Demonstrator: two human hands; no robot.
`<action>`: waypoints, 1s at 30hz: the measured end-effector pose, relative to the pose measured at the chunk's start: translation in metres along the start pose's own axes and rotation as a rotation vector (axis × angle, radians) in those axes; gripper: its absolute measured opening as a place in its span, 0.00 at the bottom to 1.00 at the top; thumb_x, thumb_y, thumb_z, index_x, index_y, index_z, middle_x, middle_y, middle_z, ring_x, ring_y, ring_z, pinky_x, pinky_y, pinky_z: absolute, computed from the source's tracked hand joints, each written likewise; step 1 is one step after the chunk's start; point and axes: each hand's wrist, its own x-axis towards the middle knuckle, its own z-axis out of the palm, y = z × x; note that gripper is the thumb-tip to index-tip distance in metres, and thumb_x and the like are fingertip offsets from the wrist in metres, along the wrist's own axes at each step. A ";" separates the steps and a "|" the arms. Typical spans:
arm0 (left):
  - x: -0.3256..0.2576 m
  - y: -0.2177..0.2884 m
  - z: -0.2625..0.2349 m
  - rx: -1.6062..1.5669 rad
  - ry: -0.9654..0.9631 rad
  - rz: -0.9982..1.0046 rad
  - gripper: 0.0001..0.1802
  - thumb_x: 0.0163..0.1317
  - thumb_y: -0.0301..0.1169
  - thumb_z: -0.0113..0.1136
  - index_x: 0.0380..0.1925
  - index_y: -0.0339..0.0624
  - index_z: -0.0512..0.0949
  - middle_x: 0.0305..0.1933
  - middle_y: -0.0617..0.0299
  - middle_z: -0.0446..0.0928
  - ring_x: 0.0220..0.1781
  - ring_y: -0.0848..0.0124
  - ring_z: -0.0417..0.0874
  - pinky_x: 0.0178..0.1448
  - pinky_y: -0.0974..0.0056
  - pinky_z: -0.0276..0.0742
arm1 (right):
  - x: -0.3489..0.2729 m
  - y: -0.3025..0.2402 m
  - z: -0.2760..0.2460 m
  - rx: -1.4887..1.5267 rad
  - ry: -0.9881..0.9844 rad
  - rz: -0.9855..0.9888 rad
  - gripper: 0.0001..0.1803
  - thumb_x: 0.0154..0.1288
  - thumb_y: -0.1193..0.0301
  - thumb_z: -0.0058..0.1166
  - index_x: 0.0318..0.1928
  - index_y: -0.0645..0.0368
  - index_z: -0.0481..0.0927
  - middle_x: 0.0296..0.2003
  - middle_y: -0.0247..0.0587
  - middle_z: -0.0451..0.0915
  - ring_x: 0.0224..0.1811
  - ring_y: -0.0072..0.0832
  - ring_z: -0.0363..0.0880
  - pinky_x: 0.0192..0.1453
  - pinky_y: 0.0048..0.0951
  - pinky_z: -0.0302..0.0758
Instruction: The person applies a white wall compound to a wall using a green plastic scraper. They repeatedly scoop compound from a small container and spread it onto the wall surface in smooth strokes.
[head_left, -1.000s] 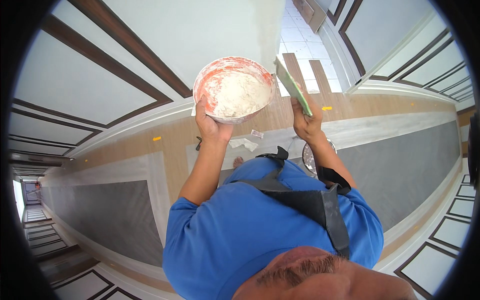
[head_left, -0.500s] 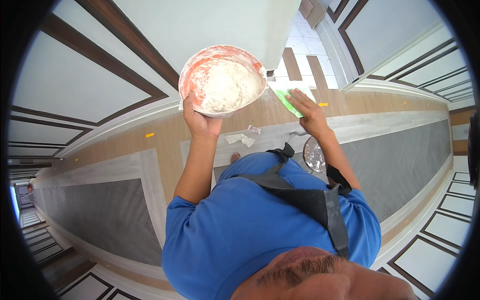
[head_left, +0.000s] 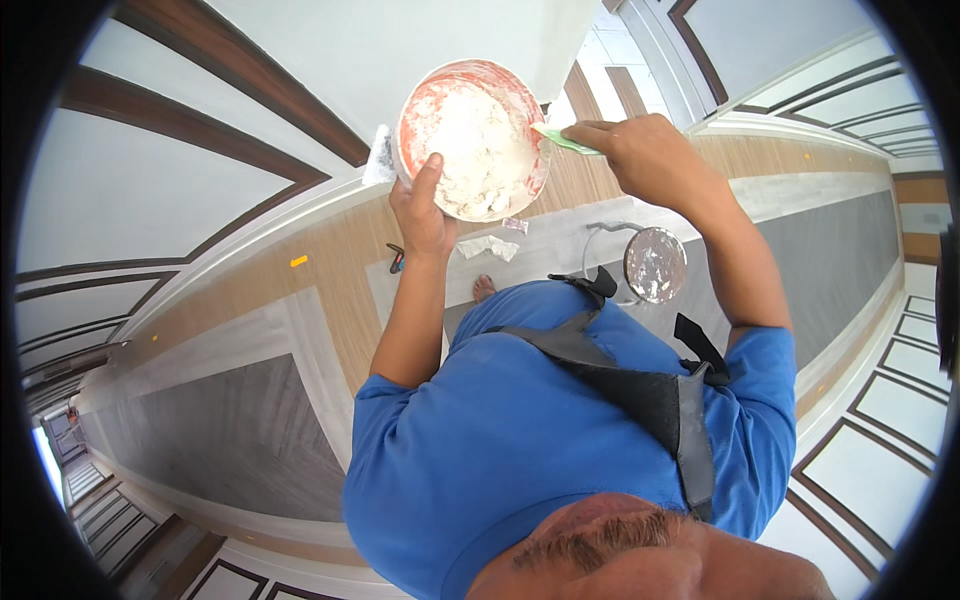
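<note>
My left hand grips the near rim of a round red bowl, thumb over the edge and fingers beneath. White putty fills much of the bowl and smears its red inner wall. From the right, my right hand holds a flat green putty spreader, its fingers closed on the near end. The spreader's tip, with some white on it, is at the bowl's right rim; whether it touches the rim I cannot tell. A whitish piece shows beside the bowl's left side, its kind unclear.
A white wall with dark brown mouldings stands ahead. Below, a round-topped, paint-spattered stool with metal legs is on the right. On the floor lie a crumpled white piece, a small packet and a red-and-black tool.
My right hand has turned, so the spreader, seen broad side before, is now nearly edge-on at the bowl's rim. The bowl has shifted slightly right and farther away, tilting in my left hand.
</note>
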 end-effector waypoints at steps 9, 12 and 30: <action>0.020 -0.011 -0.016 0.191 0.056 -0.013 0.29 0.67 0.25 0.64 0.66 0.26 0.70 0.62 0.49 0.78 0.62 0.63 0.82 0.66 0.58 0.79 | 0.081 -0.023 0.029 -0.052 -0.445 -0.040 0.26 0.56 0.84 0.53 0.56 0.56 0.86 0.41 0.55 0.87 0.48 0.46 0.86 0.53 0.44 0.80; 0.022 -0.010 -0.015 0.136 0.112 -0.028 0.29 0.65 0.24 0.68 0.63 0.24 0.72 0.61 0.47 0.80 0.61 0.64 0.82 0.66 0.60 0.78 | 0.098 -0.015 0.036 0.024 -0.549 -0.057 0.15 0.54 0.81 0.55 0.43 0.64 0.87 0.37 0.57 0.87 0.43 0.52 0.87 0.50 0.46 0.82; 0.019 -0.004 -0.035 0.431 0.027 0.046 0.24 0.60 0.29 0.74 0.54 0.26 0.81 0.50 0.52 0.86 0.50 0.69 0.87 0.55 0.64 0.83 | 0.119 0.004 0.065 0.567 -0.558 -0.070 0.16 0.65 0.74 0.63 0.53 0.62 0.86 0.36 0.48 0.88 0.35 0.33 0.85 0.43 0.34 0.79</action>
